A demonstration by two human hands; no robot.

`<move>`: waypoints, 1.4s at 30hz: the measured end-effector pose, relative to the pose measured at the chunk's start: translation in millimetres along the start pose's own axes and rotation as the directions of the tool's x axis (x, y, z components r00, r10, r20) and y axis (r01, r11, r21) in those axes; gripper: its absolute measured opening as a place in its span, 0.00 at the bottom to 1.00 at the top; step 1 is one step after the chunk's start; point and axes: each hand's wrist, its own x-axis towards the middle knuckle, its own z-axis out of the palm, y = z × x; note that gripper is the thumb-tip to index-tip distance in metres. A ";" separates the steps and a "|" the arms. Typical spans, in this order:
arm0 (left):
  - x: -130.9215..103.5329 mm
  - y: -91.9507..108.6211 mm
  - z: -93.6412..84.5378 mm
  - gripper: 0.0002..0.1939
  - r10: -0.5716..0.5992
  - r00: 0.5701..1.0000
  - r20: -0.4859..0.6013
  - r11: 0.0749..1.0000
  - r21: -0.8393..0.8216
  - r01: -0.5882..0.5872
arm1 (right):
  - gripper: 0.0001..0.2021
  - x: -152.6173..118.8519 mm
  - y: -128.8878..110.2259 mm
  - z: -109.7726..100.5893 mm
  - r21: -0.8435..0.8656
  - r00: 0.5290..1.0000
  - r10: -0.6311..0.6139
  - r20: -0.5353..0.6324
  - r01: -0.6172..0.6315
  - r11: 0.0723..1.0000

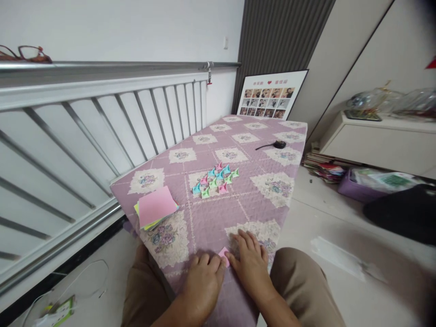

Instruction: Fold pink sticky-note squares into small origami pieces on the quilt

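A small folded piece of pink paper (224,255) lies on the cloth-covered table near its front end, between my two hands. My left hand (205,280) has its fingers curled together at the paper's left side, pinching its edge. My right hand (251,265) rests on the cloth with fingers spread, its thumb touching the paper's right side. Farther back, several small folded paper shapes (220,174) in pink, blue and green stand in rows. A stack of square coloured sheets (157,206), pink on top, lies at the table's left edge.
The table (218,213) has a purple floral cloth. A black object with a thin handle (279,144) lies at its far right. A white railing (143,118) runs along the left, and a framed photo board (272,95) leans behind.
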 end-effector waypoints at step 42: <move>-7.9 8.9 -6.6 0.22 -0.102 0.995 0.009 0.995 -0.020 0.103 | 0.20 2.9 8.8 -11.3 0.122 0.992 -0.013 0.126 -0.002 0.993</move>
